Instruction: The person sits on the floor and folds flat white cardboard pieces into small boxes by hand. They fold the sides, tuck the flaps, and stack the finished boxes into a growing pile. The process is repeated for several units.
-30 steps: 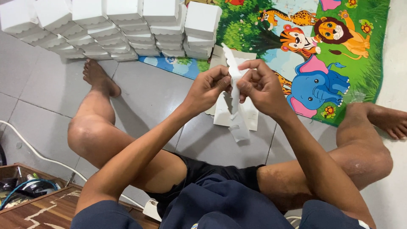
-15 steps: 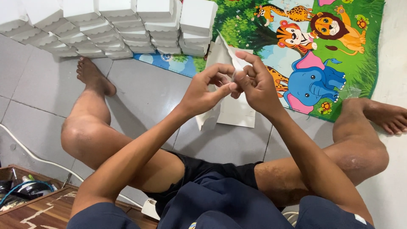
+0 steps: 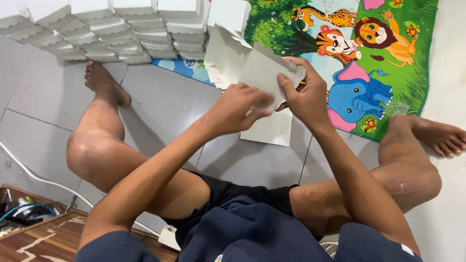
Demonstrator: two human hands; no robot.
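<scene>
While the person sits on the tiled floor (image 3: 165,104) with legs spread, both arms reach forward from the bottom of the head view and meet over the gap between the knees. The left hand (image 3: 238,109) comes in from the lower left, knuckles up, its fingers curled and pinched on the lower edge of a flat white cardboard sheet (image 3: 262,73). The right hand (image 3: 303,94) comes in from the lower right; its thumb and fingers are pressed together on the sheet's right edge, near a scalloped corner. The sheet is held up off the floor, tilted, between the two hands and in front of them.

Just beyond it a second white folded sheet (image 3: 223,56) stands or leans by the stacks; I cannot tell whether the hands touch it. Another flat white sheet (image 3: 269,131) lies on the floor under the hands, touching the edge of the mat.

Along the top left runs a row of stacked white boxes (image 3: 111,29), square, with wavy rims, nested in slanted piles. A colourful play mat (image 3: 412,58) with a tiger, a lion, a giraffe and a blue elephant covers the upper right. At the bottom left sits a wooden board (image 3: 43,240), with a white cable (image 3: 29,170) curving across the tiles.
</scene>
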